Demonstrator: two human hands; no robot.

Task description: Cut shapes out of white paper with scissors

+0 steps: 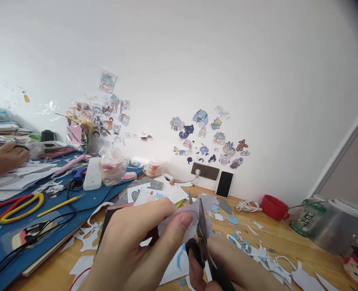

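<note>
While the left hand (136,238) pinches thin white paper (192,232) marked with a dark line, the right hand (224,254) grips black-handled scissors (202,238) astride it, above a wooden table (283,239) cluttered with paper scraps (259,254).

Paper (191,209) partly hidden by the left hand (139,238), lower scissors handle (223,279) cut off below.

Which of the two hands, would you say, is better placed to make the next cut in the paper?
Probably the right hand: it holds the black-handled scissors, whose blades are at the paper, while the left hand is occupied pinching that paper under its thumb.
</note>
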